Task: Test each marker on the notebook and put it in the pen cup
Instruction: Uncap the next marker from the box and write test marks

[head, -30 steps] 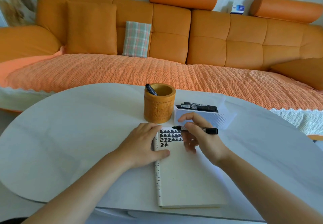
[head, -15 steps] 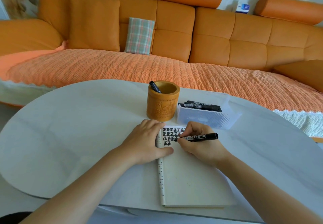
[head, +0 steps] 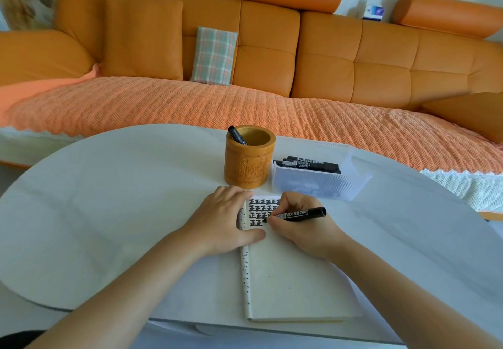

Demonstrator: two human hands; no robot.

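Right hand [head: 304, 226]: fingers [head: 292, 202] grasping black marker [head: 299, 214], tip down on notebook [head: 288, 280] beside the inked rows, barrel poking out right of the fingers. Left hand [head: 223, 220] flat, released, pressing notebook's left edge. Notebook at desk [head: 109, 199] near edge. Pen cup [head: 249, 158] just behind, second marker [head: 236, 135] inside. Clear tray [head: 315, 185] of spare markers [head: 313, 164] right of the cup.
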